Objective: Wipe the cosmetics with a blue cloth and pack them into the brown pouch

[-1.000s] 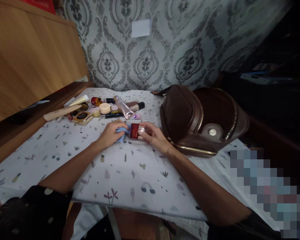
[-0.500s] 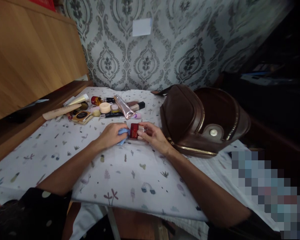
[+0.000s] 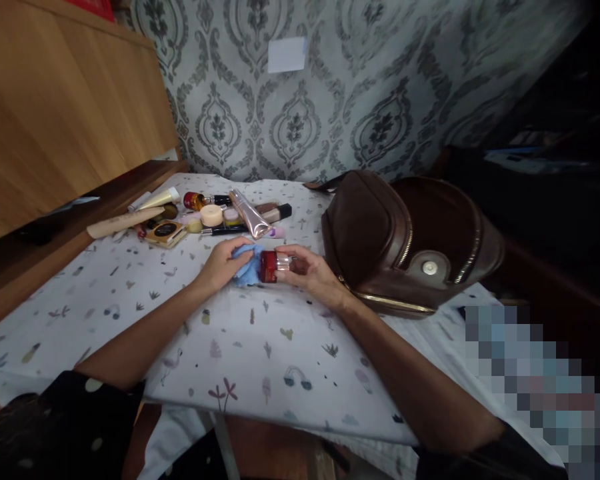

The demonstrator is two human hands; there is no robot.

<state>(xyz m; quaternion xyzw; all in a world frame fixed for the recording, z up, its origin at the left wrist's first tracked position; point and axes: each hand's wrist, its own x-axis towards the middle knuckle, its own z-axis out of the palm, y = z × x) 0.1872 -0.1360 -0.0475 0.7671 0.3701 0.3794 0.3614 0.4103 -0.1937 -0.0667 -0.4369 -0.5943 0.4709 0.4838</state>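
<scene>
The right hand [image 3: 313, 273] grasps one red nail-polish-like bottle [image 3: 269, 267] by its shiny silvery cap, the bottle on its side with its base toward the left hand [image 3: 223, 262]. That hand pinches one crumpled blue cloth [image 3: 247, 270], bunched soft against the base. Both hands are at the middle of the table [image 3: 260, 353], between its near and far edges; whether the bottle touches the tabletop, I cannot tell.

Toward the far left corner lies a loose heap of a dozen or so cosmetics, too overlapped to count exactly. Among them are one metallic pink squeeze tube [image 3: 250, 215], one square gold compact [image 3: 165, 233] with a dark oval on its lid, one round cream-coloured jar [image 3: 211, 215], one amber-and-red bottle [image 3: 194, 201] and one long beige flat case [image 3: 123, 223].

One brown leather bag [image 3: 365, 227] fills the right edge, rounded and smooth, its compartment unzipped, with gold-toothed zips and one round metal snap [image 3: 429, 267].

The tabletop is covered in white fabric printed with flamingos, pineapples and leaves. Grey damask wallpaper [image 3: 295, 133] rises behind the far edge, bearing one white rectangular plate [image 3: 287, 55]. A wood-grained cabinet [image 3: 70, 100] stands beyond the left edge.
</scene>
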